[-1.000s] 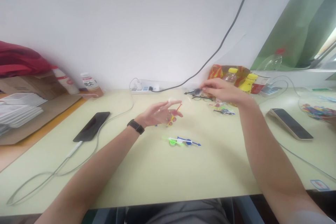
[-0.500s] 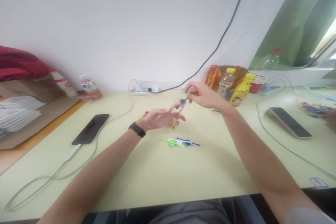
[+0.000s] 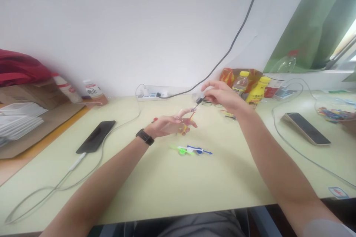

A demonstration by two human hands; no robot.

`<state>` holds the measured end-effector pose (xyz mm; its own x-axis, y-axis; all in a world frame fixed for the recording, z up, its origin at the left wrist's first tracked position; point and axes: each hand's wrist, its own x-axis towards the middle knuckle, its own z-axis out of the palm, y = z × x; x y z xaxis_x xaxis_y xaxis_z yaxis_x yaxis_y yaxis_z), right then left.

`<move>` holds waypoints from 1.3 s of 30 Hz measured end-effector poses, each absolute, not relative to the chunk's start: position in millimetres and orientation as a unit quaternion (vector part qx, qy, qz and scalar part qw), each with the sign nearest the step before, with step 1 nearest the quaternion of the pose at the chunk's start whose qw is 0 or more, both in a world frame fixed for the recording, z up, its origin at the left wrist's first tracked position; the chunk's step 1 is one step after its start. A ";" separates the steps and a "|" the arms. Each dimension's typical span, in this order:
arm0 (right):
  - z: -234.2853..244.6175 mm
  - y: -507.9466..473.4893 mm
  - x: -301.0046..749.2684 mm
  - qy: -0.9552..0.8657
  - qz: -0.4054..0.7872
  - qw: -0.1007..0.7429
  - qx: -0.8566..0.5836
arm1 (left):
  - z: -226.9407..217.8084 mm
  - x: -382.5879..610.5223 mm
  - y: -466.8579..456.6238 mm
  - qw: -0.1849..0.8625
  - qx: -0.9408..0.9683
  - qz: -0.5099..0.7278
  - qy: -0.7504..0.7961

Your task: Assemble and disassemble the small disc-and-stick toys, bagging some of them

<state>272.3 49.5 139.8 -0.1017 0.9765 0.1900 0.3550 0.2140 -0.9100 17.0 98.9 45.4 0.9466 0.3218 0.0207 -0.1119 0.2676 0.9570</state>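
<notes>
My left hand (image 3: 169, 125) hovers palm up over the middle of the pale yellow desk (image 3: 167, 185), with a black watch on its wrist. It holds small red and yellow plastic pieces (image 3: 187, 126) in its fingers. Just beyond it, my right hand (image 3: 222, 96) pinches a small black stick-like piece (image 3: 198, 103) and points it down at the left fingertips. On the desk nearer to me lie a green piece (image 3: 181, 150) and a blue and white piece (image 3: 199, 151), side by side.
A black phone (image 3: 96, 136) on a white cable lies to the left, another phone (image 3: 306, 129) to the right. A power strip (image 3: 151, 94), bottles (image 3: 257, 90), glasses and a bag of colourful pieces (image 3: 335, 113) line the back and right. Boxes and white trays stand far left.
My right hand picked up a dark piece near the glasses, carried it left to my left hand, and now holds its tip at the left fingertips. My left hand barely moved.
</notes>
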 end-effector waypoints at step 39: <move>148.6 24.4 260.0 -0.794 0.132 0.429 -0.409 | 44.9 43.2 53.8 0.623 0.658 0.302 0.296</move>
<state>260.0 24.4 148.6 -0.2970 0.7636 0.5733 0.5374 0.6299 -0.5607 43.2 53.8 44.9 0.6423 0.7659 0.0293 0.0128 -0.0490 0.9987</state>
